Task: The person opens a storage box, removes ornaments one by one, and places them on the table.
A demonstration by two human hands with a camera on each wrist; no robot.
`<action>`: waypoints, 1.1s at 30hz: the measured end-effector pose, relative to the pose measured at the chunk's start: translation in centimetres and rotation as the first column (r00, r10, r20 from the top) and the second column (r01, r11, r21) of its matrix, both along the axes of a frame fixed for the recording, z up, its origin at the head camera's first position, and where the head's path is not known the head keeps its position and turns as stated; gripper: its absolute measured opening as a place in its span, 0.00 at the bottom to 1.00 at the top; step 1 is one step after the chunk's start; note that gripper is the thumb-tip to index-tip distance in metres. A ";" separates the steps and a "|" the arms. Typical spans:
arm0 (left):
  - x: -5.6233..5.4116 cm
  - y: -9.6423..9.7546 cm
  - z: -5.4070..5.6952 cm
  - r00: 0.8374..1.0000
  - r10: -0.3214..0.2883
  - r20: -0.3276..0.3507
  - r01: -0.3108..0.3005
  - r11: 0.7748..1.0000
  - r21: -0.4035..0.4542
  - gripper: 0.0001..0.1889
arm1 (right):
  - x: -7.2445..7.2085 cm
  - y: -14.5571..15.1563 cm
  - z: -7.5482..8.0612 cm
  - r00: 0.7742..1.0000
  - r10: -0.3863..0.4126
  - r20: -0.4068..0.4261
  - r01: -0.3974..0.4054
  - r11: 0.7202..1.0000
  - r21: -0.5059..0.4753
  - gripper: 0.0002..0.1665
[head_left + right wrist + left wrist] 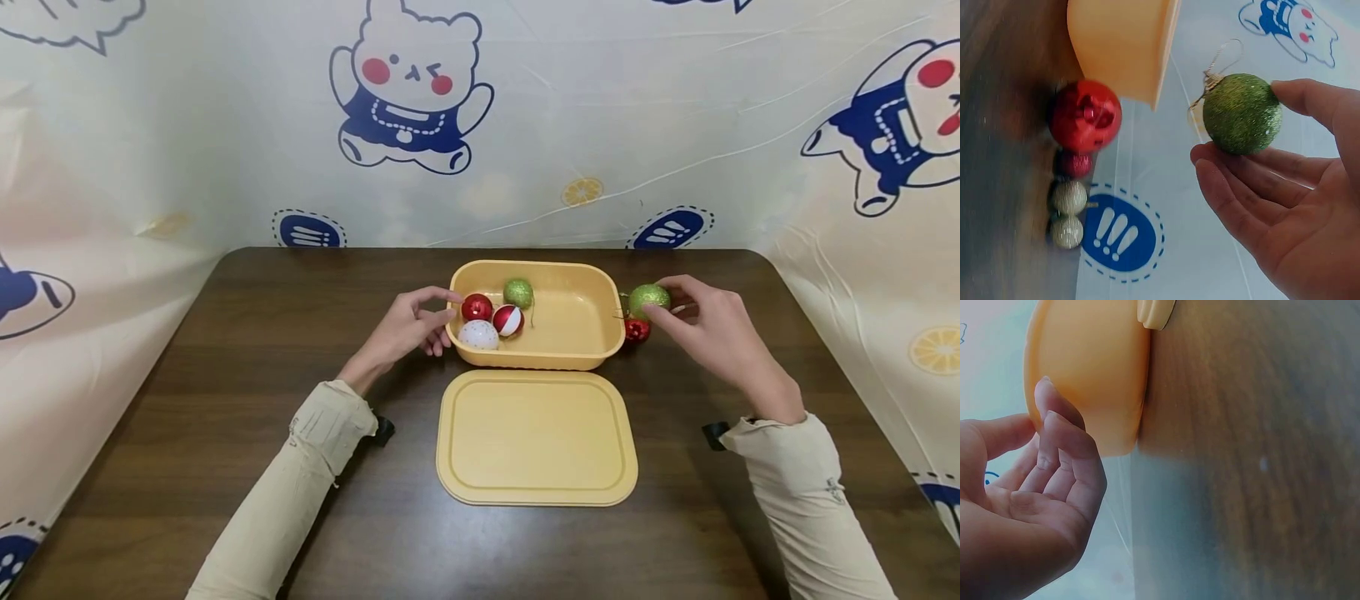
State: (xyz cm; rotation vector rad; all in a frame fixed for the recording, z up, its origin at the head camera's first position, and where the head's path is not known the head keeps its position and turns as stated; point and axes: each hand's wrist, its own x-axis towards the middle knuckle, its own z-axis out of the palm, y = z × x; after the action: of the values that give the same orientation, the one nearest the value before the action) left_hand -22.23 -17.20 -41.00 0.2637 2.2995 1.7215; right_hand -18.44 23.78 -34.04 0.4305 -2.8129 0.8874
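Note:
A glittery green Christmas ball (1242,114) with a gold hanging loop is pinched between the thumb and fingers of my right hand (716,333). The ball is up off the table, just outside the right end of a yellow plastic box (573,312). My left hand (408,327) holds the box's left rim with thumb and forefinger. Inside, toward the left, lie a red ball (477,307), a green ball (518,292), a red-and-white ball (508,320) and a speckled white ball (478,335). Under the held ball a shiny red ball (1085,115) rests on the table.
The yellow lid (537,437) lies flat in front of the box. Beyond the shiny red ball, the right wrist view shows a small dark red ball (1076,164) and two pale gold balls (1067,231) in a row. A printed curtain (540,125) hangs behind the table.

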 end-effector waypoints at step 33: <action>-0.1 -0.1 -0.1 1.000 -0.009 -0.002 0.009 1.000 -0.001 0.17 | -3.2 4.3 -4.2 0.971 -0.029 0.239 -0.003 0.991 0.135 0.25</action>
State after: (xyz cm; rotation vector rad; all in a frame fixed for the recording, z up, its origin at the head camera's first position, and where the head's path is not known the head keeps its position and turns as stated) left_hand -22.37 -17.26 -41.07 0.2752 2.2968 1.7162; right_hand -21.62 28.05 -38.21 0.3415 -3.1067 0.7996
